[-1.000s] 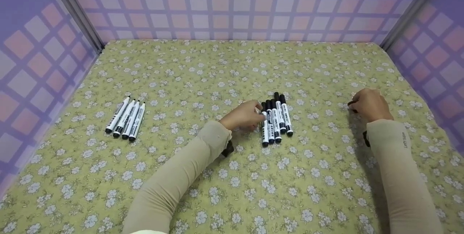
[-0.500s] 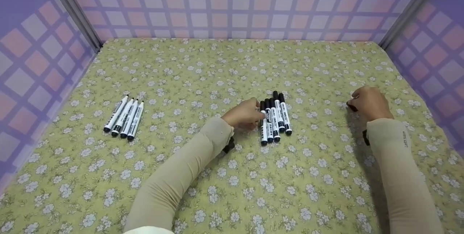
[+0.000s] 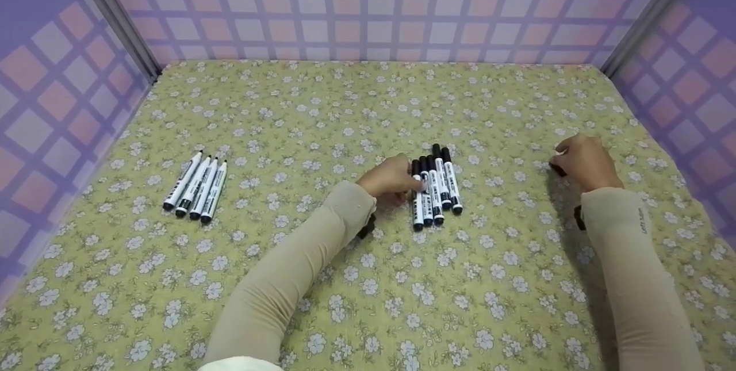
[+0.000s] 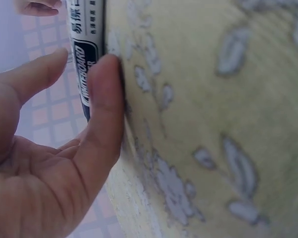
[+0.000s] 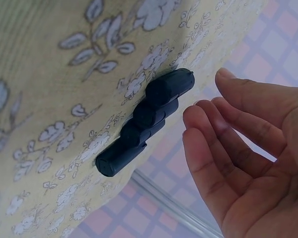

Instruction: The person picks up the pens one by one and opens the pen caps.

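Observation:
In the head view, my left hand (image 3: 390,178) is at the left side of a row of capped whiteboard markers (image 3: 437,187) with white barrels and black caps. Its fingertip touches the leftmost marker (image 3: 418,207); the left wrist view shows a finger (image 4: 105,94) against that barrel (image 4: 87,29), the thumb apart from it. My right hand (image 3: 589,163) is farther right, beside black marker caps (image 3: 556,169), mostly hidden behind it from above. The right wrist view shows several caps (image 5: 144,121) lying in a row, the loosely bent fingers (image 5: 203,153) apart from them.
On the left, several uncapped whiteboard markers (image 3: 195,190) lie side by side, tips pointing away. A yellow flowered cloth (image 3: 322,106) covers the table. Purple panels (image 3: 368,20) with pink and white squares enclose the back and both sides.
My left hand has shifted slightly right, its fingertip farther over the leftmost capped marker. The right hand stays by the caps with little movement. The markers look unmoved.

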`<state>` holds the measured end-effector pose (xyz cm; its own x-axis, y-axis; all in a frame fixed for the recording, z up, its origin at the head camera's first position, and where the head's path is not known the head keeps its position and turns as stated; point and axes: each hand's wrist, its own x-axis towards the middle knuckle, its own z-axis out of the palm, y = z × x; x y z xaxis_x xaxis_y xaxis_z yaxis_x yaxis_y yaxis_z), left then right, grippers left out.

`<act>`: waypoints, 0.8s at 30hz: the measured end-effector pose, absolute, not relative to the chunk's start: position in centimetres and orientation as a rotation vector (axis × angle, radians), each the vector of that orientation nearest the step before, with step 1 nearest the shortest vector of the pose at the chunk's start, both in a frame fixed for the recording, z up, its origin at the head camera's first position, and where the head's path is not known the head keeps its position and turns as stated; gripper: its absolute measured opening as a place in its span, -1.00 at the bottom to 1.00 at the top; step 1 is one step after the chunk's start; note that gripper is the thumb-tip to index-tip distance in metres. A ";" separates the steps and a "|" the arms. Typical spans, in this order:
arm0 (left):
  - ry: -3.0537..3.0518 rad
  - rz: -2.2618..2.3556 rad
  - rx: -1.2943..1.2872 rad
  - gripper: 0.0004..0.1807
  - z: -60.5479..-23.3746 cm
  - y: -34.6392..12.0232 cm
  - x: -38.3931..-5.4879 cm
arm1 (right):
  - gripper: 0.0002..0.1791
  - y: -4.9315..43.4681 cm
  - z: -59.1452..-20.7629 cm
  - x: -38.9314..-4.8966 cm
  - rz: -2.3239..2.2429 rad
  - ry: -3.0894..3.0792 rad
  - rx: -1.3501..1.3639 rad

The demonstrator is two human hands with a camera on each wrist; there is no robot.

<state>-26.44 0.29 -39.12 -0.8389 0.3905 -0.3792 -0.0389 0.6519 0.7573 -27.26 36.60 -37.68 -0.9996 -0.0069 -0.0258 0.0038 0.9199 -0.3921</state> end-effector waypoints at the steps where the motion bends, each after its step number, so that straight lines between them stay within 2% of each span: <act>1: 2.348 1.095 0.264 -0.62 -39.2 0.3 -26.5 | -0.63 36.5 -37.7 -27.3 -0.624 3.052 0.000; 6: 2.355 1.081 0.258 -0.70 -39.3 0.5 -26.6 | -0.61 36.4 -37.7 -27.3 -0.632 3.044 0.011; 11: 2.383 1.035 0.292 -0.66 -39.0 0.8 -26.6 | -0.59 36.3 -37.7 -27.3 -0.630 3.027 0.011; 18: 2.404 1.020 0.268 -0.75 -38.7 1.2 -26.4 | -0.57 36.3 -37.7 -27.2 -0.656 3.002 0.003; 24: 2.404 1.060 0.230 -0.71 -38.9 1.2 -26.4 | -0.57 36.2 -37.8 -27.2 -0.658 2.998 0.000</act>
